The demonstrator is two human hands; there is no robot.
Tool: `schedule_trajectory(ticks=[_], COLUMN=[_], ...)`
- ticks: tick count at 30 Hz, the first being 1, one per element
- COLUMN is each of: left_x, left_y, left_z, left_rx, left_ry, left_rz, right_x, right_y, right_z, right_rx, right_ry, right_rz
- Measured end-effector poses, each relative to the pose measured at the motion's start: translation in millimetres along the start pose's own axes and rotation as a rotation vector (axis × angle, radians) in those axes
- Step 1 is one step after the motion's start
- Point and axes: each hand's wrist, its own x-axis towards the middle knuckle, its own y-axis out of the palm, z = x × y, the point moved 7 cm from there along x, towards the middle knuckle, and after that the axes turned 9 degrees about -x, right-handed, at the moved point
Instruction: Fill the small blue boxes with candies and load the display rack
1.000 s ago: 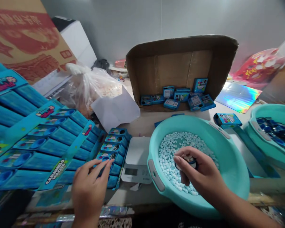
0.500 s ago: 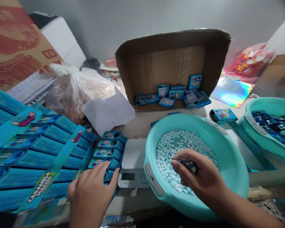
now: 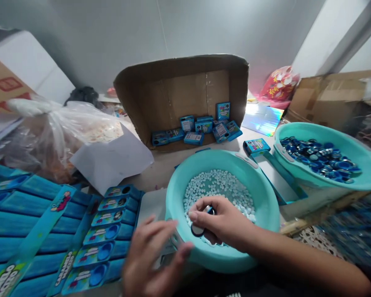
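Note:
My right hand (image 3: 222, 220) is closed around small round tins (image 3: 198, 230), shiny with dark rims and a pale face showing; how many is hidden by the fingers. It hovers over a turquoise basin (image 3: 269, 202) that holds small pale-blue pellets (image 3: 216, 179). Blurred by motion, my left hand (image 3: 154, 255) is open with fingers apart, just left of the basin and close to the right hand. Left of it stands a row of blue boxes (image 3: 119, 233) with round recesses at one end; the near ones hold blue cups, while dark circles show in the far ones.
A grey scale (image 3: 151, 202) lies partly behind the basin. At right, a second turquoise basin (image 3: 366, 165) holds many blue tins. Behind, an open carton (image 3: 160, 90) contains several small blue packs (image 3: 193, 138). A tied plastic bag (image 3: 43, 136) and white paper (image 3: 114, 161) are at left.
The view has swung to the right. My left hand has left the blue box row and moved right, toward my right hand. My right hand still holds the tins above the basin.

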Motion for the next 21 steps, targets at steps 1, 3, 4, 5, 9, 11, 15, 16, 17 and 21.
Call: schedule_trajectory(ticks=[1, 3, 4, 5, 9, 11, 15, 16, 17, 21], left_x=[3, 5, 5, 3, -13, -25, -37, -37, -36, -29], left_y=[11.0, 24.4, 27.3, 29.7, 37.9, 42.2, 10.2, -7.8, -25.7, -63.8], left_z=[-10, -18, -14, -7, 26, 39, 64, 73, 81, 129], left_rx=[-0.061, -0.131, -0.164, -0.213, -0.534, -0.677, -0.477, -0.304, -0.121, 0.291], left_ry=[0.087, 0.151, 0.106, 0.030, -0.416, -0.617, -0.764, -0.770, -0.772, -0.852], left_rz=[0.068, 0.130, 0.122, 0.114, 0.000, -0.052, -0.197, -0.238, -0.252, -0.034], right_x=[1, 2, 2, 2, -1, -2, -6, -8, -9, -10], right_y=[0, -1, -3, -5, -6, -6, -8, -10, -11, -13], right_z=[-2, -5, -5, -5, 2, 7, 12, 15, 18, 20], right_rx=[0.032, 0.082, 0.093, 0.093, -0.036, -0.120, -0.344, -0.425, -0.493, -0.593], right_ry=[0.012, 0.018, 0.016, 0.011, -0.044, -0.104, -0.247, -0.307, -0.368, -0.458], right_rz=[0.014, 0.021, 0.016, 0.008, -0.032, -0.063, -0.139, -0.172, -0.205, -0.255])
